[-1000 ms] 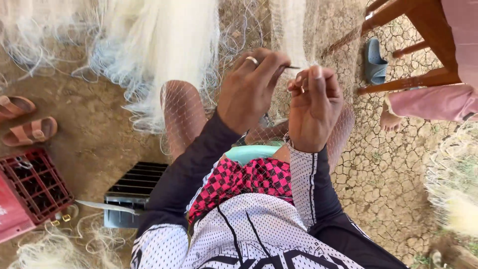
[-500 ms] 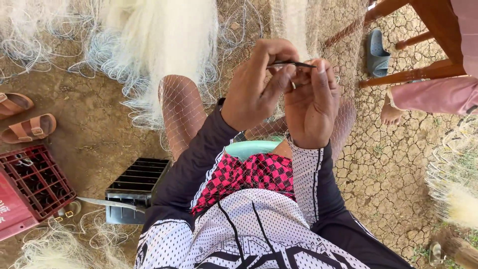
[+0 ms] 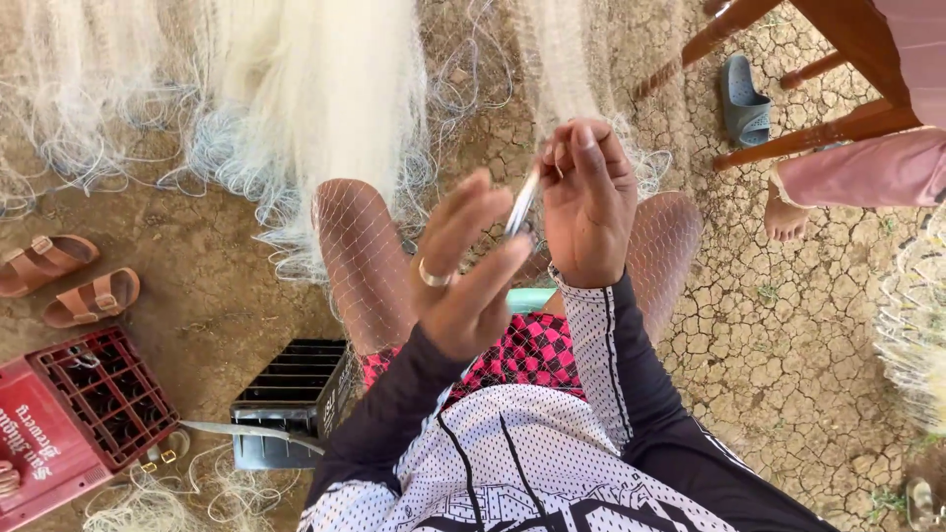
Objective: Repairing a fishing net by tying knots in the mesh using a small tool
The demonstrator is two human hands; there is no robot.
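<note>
In the middle of the frame the right hand (image 3: 589, 202) pinches a thin silver netting needle (image 3: 521, 204) over the fine white fishing net (image 3: 325, 108), mid-stitch I think, while the left hand (image 3: 463, 266) is spread open beside it, ready to catch the thread

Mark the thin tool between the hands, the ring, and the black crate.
thin tool (image 3: 522, 202), head view, on the pale shaft between the two hands.
ring (image 3: 434, 275), head view, on the band around a finger of the left hand (image 3: 463, 266).
black crate (image 3: 292, 379), head view, on its slotted top.
</note>
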